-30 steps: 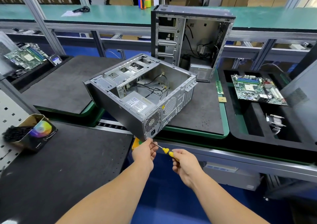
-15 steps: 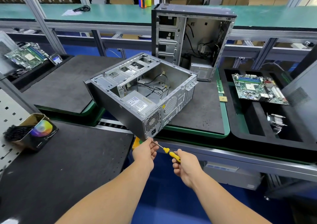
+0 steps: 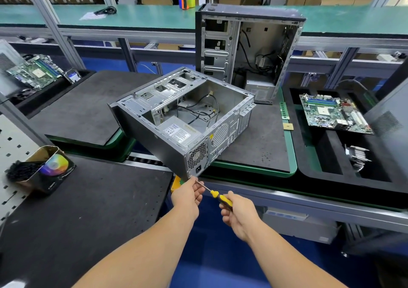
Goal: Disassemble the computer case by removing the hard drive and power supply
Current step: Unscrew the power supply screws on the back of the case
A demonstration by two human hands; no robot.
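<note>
head view, two computer cases, two motherboards

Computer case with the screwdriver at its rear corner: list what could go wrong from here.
1. The computer case overhangs the mat edge at its near corner; pushing on it could tip or slide it off.
2. The screwdriver, held by the right hand, has a thin shaft steadied by the left hand; a slip could jab those fingers.
3. The power supply is still cabled inside; pulling it out may snag the wires.
</note>
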